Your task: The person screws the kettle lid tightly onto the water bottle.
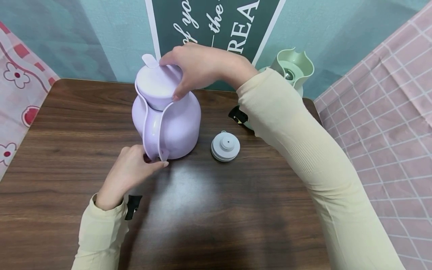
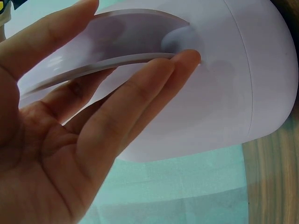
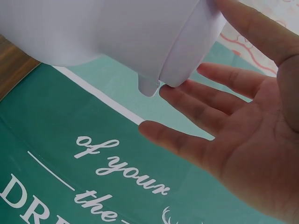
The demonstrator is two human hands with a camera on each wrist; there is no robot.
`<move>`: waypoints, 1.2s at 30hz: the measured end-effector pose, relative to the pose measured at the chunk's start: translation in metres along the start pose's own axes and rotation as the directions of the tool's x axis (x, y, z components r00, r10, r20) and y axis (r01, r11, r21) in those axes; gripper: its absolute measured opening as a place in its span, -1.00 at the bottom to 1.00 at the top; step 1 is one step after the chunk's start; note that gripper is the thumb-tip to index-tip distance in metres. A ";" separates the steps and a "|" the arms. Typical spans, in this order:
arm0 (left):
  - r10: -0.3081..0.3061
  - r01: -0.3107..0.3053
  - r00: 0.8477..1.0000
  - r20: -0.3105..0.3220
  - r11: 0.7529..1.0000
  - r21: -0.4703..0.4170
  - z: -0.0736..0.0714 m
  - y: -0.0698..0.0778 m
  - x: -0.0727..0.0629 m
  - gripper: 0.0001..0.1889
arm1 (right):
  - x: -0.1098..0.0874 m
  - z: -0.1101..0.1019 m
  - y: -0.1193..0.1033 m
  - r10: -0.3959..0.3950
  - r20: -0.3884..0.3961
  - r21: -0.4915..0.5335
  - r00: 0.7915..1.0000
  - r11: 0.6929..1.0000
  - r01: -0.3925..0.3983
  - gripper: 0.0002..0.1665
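A lavender thermos jug (image 1: 183, 129) stands upright on the wooden table, its handle (image 1: 154, 131) toward me. My left hand (image 1: 128, 170) is at the lower part of that handle, thumb on one side and fingers on the other. In the left wrist view, fingertips (image 2: 189, 57) lie beside the handle's base. On top, my right hand (image 1: 199, 63) holds the round lid (image 1: 156, 85) by its rim between thumb and fingers. The right wrist view shows fingertips (image 3: 170, 93) at the lid's edge, close to a small spout (image 3: 148, 86). The lid sits on the jug's neck.
A pale grey round stopper (image 1: 225, 147) with a stepped top lies right of the jug. Behind my right sleeve stands a light green vessel (image 1: 292, 67) with a wavy rim, partly hidden. A dark green lettered panel (image 1: 206, 22) hangs on the cloth behind the table (image 1: 216, 225).
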State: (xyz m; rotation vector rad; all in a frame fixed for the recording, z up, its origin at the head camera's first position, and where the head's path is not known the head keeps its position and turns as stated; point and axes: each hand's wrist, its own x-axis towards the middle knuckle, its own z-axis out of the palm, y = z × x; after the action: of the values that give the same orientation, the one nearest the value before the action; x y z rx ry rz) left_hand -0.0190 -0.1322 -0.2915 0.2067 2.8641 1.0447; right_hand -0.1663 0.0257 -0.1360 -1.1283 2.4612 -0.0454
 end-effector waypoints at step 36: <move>0.010 -0.010 1.000 -0.001 1.000 -0.001 0.000 0.000 -0.002 -0.73 | -0.005 0.002 0.001 0.006 -0.031 -0.022 1.000 1.000 -0.007 -0.31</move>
State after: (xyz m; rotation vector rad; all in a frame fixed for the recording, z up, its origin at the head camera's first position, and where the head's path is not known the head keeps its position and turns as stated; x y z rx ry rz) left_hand -0.0174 -0.1322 -0.2917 0.2211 2.8662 1.0490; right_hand -0.1632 0.0300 -0.1362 -1.1374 2.4980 -0.0342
